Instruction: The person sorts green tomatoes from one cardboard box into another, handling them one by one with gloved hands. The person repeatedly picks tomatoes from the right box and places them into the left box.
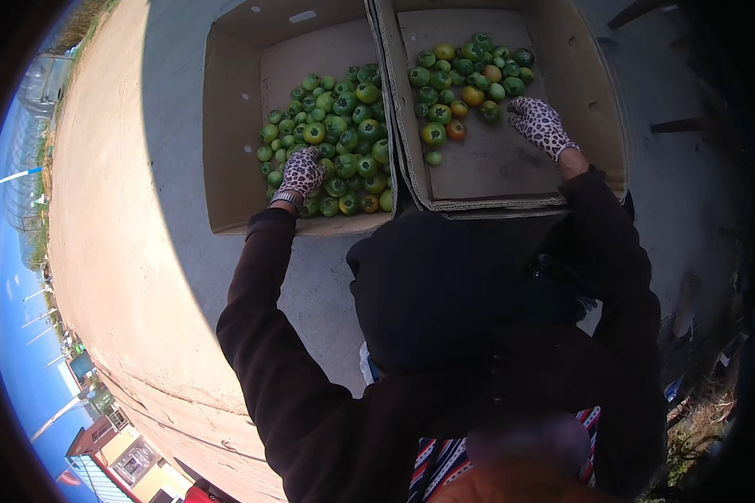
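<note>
**Over two cardboard boxes of tomatoes, one gloved hand in each**

On the left, the left hand [300, 172], in a spotted glove, rests on top of the heap of green tomatoes [335, 142] that fills the right half of the left cardboard box [226, 126]. Its fingers [304, 157] point away from the person and lie down among the fruit, curled over it; whether they are clamped on one tomato cannot be told. Tomatoes lie on every side of that hand except the left, where bare cardboard floor shows.

On the right, the right hand [538, 124], in a matching glove, sits in the right cardboard box [596, 109], just to the right of a smaller pile of mixed tomatoes [466, 80], green with a few yellow and orange ones. Its fingers [520, 107] are bent and close together, touching or almost touching a dark green tomato [489, 110] at the near right edge of the pile; a firm grip cannot be made out. An orange-red tomato [455, 130] lies further left, apart from the hand.

Between the two boxes their upright walls [392, 109] meet and separate the piles. Both boxes stand on grey concrete ground [176, 168]. Dark sleeves and a dark hood [428, 285] cover the near part of the scene.
</note>
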`<action>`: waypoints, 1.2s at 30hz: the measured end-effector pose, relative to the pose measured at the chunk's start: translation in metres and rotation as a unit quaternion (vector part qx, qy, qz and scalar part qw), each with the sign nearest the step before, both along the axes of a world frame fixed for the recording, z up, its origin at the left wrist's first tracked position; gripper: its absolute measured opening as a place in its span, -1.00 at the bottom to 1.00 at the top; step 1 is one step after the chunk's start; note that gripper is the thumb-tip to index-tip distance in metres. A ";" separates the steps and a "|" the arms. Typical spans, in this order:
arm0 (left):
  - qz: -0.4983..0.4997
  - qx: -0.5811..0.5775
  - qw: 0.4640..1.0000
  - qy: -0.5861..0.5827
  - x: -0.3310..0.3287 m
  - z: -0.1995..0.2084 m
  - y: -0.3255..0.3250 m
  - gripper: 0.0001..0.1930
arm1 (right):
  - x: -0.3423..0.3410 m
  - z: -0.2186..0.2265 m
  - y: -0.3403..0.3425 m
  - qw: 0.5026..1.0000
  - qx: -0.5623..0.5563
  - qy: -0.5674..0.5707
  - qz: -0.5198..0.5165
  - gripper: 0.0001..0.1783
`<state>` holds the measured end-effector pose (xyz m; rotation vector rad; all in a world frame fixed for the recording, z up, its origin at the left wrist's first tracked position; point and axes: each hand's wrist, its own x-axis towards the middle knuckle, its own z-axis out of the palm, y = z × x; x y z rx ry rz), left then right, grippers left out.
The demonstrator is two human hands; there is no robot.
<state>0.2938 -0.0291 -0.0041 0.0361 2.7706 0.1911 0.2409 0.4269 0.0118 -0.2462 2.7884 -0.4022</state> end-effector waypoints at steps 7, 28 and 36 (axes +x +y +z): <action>0.119 0.076 0.966 0.217 -0.016 0.026 0.007 -0.57 | -0.017 -0.035 -0.021 0.979 0.111 0.022 0.171 -0.43; 0.059 0.538 0.823 0.173 -0.006 0.147 0.103 -0.68 | -0.001 0.128 -0.141 0.915 -0.259 0.272 0.148 -0.42; 0.129 0.503 0.841 0.152 0.002 0.166 0.066 -0.59 | 0.022 0.147 -0.186 0.881 -0.319 0.259 0.234 -0.41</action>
